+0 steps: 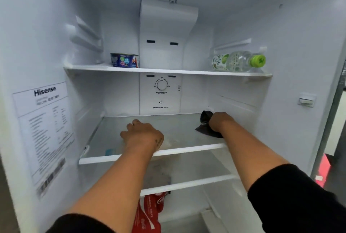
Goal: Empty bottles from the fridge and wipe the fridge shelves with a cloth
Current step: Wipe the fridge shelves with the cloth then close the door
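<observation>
Inside the open fridge, my right hand (221,121) grips a dark cloth (206,124) and presses it on the middle glass shelf (183,131) near its back right corner. My left hand (143,132) rests palm down on the same shelf left of centre, fingers apart, holding nothing. A clear plastic bottle (238,61) with a green cap lies on its side at the right end of the top shelf (168,71).
A blue tin (124,60) stands on the top shelf at the left. A lower shelf (187,182) sits beneath the middle one, and red packaging (149,212) shows below it. The thermostat dial (161,85) is on the back wall.
</observation>
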`<state>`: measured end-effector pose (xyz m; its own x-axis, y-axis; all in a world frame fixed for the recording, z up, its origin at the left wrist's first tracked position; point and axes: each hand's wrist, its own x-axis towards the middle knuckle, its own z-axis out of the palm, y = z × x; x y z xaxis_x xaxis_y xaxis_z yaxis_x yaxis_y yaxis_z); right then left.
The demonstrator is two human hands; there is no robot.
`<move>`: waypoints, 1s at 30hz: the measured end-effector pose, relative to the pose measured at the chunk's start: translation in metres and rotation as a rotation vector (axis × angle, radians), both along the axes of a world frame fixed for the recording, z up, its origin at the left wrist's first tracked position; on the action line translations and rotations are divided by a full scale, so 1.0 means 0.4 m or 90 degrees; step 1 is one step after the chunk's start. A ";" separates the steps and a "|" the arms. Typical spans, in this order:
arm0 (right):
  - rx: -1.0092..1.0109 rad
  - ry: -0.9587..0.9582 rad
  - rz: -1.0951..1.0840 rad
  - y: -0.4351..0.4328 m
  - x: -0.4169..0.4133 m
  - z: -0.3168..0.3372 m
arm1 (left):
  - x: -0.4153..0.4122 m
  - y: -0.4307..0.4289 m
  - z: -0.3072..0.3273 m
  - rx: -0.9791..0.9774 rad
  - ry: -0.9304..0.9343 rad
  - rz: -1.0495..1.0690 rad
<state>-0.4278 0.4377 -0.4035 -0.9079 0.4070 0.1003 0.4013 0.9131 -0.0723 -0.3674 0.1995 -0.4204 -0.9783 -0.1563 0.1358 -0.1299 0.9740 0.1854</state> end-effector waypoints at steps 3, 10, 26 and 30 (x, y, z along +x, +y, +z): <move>-0.046 0.019 -0.040 -0.013 0.079 0.004 | 0.014 -0.005 0.001 0.016 0.089 -0.027; -0.041 0.040 -0.107 0.000 0.219 -0.030 | 0.058 0.070 -0.028 -0.048 0.257 -0.368; 0.030 -0.117 0.047 0.003 -0.097 0.024 | 0.023 0.128 -0.064 -0.148 0.040 -0.367; 0.029 -0.123 0.051 -0.005 -0.159 0.033 | 0.022 0.126 -0.071 -0.150 0.048 -0.357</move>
